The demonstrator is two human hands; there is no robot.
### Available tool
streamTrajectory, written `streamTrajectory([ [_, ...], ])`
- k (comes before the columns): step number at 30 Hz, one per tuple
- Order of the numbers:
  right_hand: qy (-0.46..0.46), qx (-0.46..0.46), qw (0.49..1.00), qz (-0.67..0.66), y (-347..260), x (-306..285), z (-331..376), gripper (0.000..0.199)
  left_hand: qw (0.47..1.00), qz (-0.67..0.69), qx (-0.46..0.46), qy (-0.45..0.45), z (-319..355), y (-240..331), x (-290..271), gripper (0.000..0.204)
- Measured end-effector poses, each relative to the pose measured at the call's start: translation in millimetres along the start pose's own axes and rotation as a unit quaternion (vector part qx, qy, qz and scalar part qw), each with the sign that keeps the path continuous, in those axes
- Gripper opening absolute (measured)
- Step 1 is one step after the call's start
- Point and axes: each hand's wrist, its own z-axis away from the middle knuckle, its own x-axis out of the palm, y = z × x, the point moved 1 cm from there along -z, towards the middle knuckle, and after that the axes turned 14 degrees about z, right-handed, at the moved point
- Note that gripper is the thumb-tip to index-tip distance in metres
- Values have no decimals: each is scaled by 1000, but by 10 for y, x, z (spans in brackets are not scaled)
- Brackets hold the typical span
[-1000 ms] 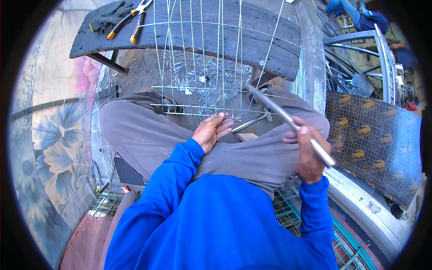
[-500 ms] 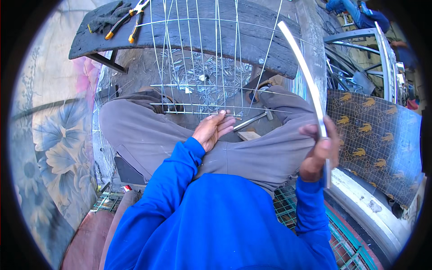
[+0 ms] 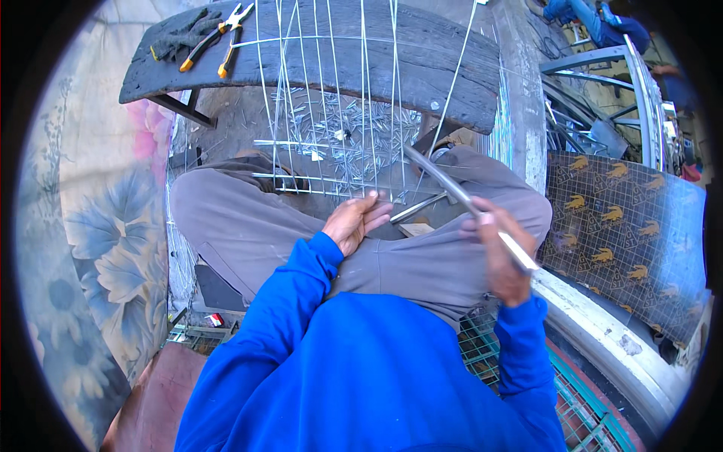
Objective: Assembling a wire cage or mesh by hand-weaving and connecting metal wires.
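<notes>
In the head view, the metal bar (image 3: 444,179), raised nearly upright half a second ago, now slants down, its far end over the wire grid (image 3: 301,178), suggesting a downstroke. The right hand (image 3: 503,252) grasps it, knuckles up, above the thigh. The left hand (image 3: 350,224) lies palm inward at the grid's near edge; whether it pinches wire, I cannot tell.

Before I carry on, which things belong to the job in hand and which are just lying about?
Seemingly in use:
metal bar, in the right hand
crossed wires, at the left hand

Apparently just lying about:
pliers and dark glove, on the bench
hammer and wood block, between the legs
metal scraps, on the floor
</notes>
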Motion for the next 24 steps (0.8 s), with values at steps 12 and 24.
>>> streamTrajectory([
  [12,267,-176,948,2,192,4,81,51,1000,-2,-3,0,-54,-9,-65,36],
  [24,230,-29,964,-132,236,-427,-119,51,1000,-16,5,-10,28,42,57,35],
])
